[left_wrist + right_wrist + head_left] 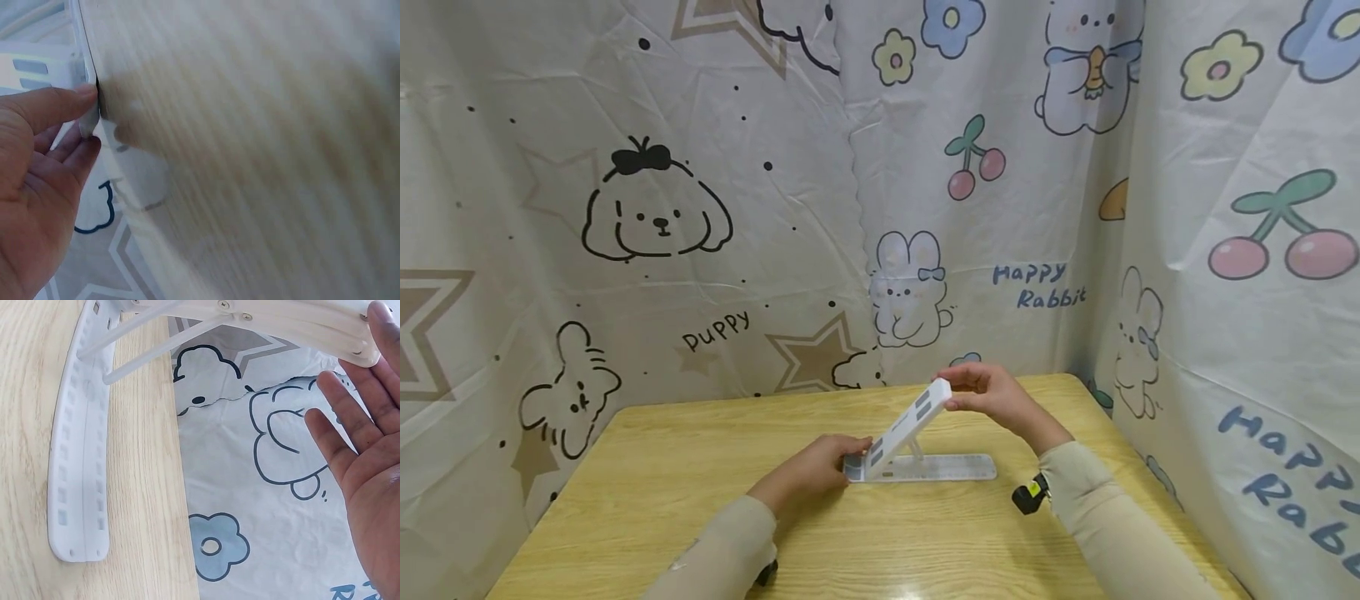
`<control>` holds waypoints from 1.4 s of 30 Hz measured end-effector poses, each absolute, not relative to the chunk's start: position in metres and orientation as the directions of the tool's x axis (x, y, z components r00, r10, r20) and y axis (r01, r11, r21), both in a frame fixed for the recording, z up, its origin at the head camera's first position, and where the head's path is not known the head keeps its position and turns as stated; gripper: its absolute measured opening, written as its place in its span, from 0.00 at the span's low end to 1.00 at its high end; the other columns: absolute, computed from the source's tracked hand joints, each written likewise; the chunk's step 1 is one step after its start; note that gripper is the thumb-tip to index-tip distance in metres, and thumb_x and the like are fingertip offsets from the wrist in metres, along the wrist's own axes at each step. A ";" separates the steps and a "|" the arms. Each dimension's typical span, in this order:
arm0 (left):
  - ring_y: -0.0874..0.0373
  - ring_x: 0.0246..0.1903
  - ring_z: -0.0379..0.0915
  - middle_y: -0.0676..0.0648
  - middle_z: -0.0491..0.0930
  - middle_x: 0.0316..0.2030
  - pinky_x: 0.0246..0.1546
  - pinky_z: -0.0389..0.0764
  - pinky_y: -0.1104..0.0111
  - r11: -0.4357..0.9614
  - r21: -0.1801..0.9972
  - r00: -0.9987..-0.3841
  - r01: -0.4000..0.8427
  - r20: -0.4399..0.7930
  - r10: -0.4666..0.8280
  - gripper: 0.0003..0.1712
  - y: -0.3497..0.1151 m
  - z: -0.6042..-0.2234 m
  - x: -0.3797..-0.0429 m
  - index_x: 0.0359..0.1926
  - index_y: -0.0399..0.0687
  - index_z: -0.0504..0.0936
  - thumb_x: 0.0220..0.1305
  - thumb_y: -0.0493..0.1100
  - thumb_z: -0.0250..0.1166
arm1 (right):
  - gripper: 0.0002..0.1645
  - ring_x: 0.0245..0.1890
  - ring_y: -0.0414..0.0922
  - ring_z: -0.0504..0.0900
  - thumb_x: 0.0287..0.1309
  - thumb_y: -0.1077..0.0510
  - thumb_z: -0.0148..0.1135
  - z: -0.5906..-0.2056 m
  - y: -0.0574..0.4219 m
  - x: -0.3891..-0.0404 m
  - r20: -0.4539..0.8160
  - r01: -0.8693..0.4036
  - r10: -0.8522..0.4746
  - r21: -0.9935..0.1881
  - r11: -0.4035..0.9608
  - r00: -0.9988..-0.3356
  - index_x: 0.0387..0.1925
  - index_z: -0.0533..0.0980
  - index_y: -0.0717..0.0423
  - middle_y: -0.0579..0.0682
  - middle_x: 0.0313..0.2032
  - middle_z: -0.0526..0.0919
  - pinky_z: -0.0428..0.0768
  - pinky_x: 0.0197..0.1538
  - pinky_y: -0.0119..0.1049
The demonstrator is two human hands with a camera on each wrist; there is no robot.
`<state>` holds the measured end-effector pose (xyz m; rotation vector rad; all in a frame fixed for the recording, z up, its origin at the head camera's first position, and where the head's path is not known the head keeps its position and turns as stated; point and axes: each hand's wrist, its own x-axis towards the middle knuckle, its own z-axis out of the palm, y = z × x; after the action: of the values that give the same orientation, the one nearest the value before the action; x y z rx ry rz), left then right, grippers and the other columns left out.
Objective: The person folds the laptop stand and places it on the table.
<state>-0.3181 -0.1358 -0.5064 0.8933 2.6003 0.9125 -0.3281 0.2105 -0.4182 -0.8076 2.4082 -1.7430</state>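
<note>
A white folding stand (957, 468) is on the wooden table, its slotted base flat and its upper panel (901, 427) tilted up to the right. A thin support leg (915, 448) joins the two; the right wrist view shows two rods (159, 356) between base and panel. My left hand (818, 468) pinches the hinged end of the stand between thumb and fingers. Up at the raised end, my right hand (1000, 402) grips the panel's edge by thumb and forefinger, its other fingers (334, 447) extended away from it.
The pale wooden tabletop (685, 467) ends at a patterned curtain (805, 233) along the back, with more curtain (1240, 333) on the right side. A black wrist camera (1028, 497) is strapped by the right sleeve (1097, 500).
</note>
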 end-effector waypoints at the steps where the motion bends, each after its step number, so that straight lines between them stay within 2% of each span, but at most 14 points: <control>1: 0.48 0.69 0.69 0.46 0.72 0.71 0.63 0.78 0.56 0.622 0.618 -0.782 0.481 -0.018 0.622 0.42 -0.134 -0.507 -0.317 0.74 0.44 0.69 0.60 0.23 0.67 | 0.29 0.56 0.56 0.82 0.57 0.57 0.77 -0.419 0.211 -0.328 0.253 -0.377 -0.444 -0.901 0.217 -0.860 0.59 0.80 0.59 0.58 0.58 0.83 0.86 0.53 0.39; 5: 0.47 0.69 0.69 0.45 0.72 0.70 0.61 0.79 0.57 0.654 0.582 -0.802 0.484 -0.005 0.598 0.42 -0.128 -0.507 -0.313 0.74 0.44 0.68 0.59 0.24 0.66 | 0.30 0.57 0.60 0.82 0.58 0.60 0.75 -0.421 0.212 -0.329 0.273 -0.393 -0.454 -0.899 0.194 -0.848 0.61 0.78 0.64 0.61 0.59 0.82 0.86 0.53 0.38; 10: 0.46 0.69 0.69 0.44 0.72 0.70 0.69 0.72 0.50 0.648 0.619 -0.830 0.444 0.010 0.558 0.41 -0.122 -0.505 -0.308 0.76 0.46 0.67 0.64 0.37 0.72 | 0.31 0.59 0.65 0.79 0.60 0.61 0.74 -0.422 0.214 -0.329 0.274 -0.395 -0.480 -0.902 0.172 -0.833 0.64 0.76 0.63 0.62 0.61 0.81 0.86 0.54 0.38; 13: 0.46 0.71 0.66 0.45 0.69 0.72 0.70 0.70 0.48 0.615 0.657 -0.838 0.436 0.047 0.544 0.41 -0.116 -0.498 -0.305 0.77 0.49 0.65 0.66 0.44 0.72 | 0.32 0.61 0.64 0.78 0.61 0.62 0.72 -0.426 0.218 -0.329 0.278 -0.403 -0.487 -0.898 0.174 -0.828 0.66 0.74 0.61 0.60 0.62 0.80 0.85 0.57 0.38; 19: 0.45 0.71 0.65 0.46 0.67 0.74 0.69 0.71 0.46 0.561 0.681 -0.845 0.471 0.166 0.508 0.41 -0.097 -0.476 -0.298 0.77 0.55 0.65 0.67 0.50 0.71 | 0.32 0.64 0.57 0.78 0.61 0.59 0.73 -0.440 0.232 -0.332 0.285 -0.437 -0.466 -0.861 0.260 -0.838 0.66 0.75 0.53 0.54 0.62 0.81 0.75 0.68 0.56; 25: 0.43 0.70 0.67 0.44 0.69 0.72 0.67 0.72 0.44 0.551 0.679 -0.858 0.485 0.249 0.449 0.38 -0.085 -0.462 -0.293 0.75 0.53 0.69 0.67 0.51 0.71 | 0.34 0.66 0.55 0.77 0.60 0.52 0.74 -0.456 0.243 -0.327 0.241 -0.406 -0.453 -0.859 0.313 -0.859 0.67 0.75 0.51 0.52 0.65 0.79 0.72 0.70 0.60; 31: 0.44 0.70 0.67 0.46 0.68 0.73 0.67 0.74 0.46 0.528 0.703 -0.868 0.476 0.278 0.412 0.39 -0.071 -0.447 -0.289 0.76 0.58 0.68 0.68 0.53 0.70 | 0.35 0.67 0.56 0.76 0.60 0.50 0.74 -0.469 0.255 -0.320 0.223 -0.415 -0.457 -0.829 0.376 -0.861 0.66 0.75 0.54 0.51 0.65 0.79 0.70 0.70 0.61; 35: 0.45 0.71 0.65 0.47 0.67 0.74 0.68 0.72 0.46 0.504 0.722 -0.868 0.474 0.288 0.405 0.39 -0.061 -0.438 -0.288 0.76 0.59 0.67 0.67 0.54 0.70 | 0.34 0.68 0.56 0.74 0.60 0.50 0.74 -0.481 0.264 -0.318 0.202 -0.414 -0.466 -0.812 0.412 -0.861 0.66 0.76 0.52 0.51 0.65 0.79 0.69 0.71 0.61; 42: 0.45 0.71 0.65 0.46 0.67 0.74 0.68 0.71 0.46 0.512 0.713 -0.866 0.479 0.288 0.409 0.40 -0.044 -0.427 -0.289 0.75 0.54 0.68 0.66 0.53 0.71 | 0.34 0.71 0.60 0.69 0.62 0.55 0.72 -0.503 0.276 -0.315 0.120 -0.360 -0.488 -0.825 0.435 -0.865 0.68 0.74 0.54 0.53 0.68 0.77 0.61 0.74 0.64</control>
<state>-0.2887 -0.0442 -0.4273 0.8246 2.8030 1.3646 -0.3153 0.2763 -0.5034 -0.7567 2.5430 -1.4114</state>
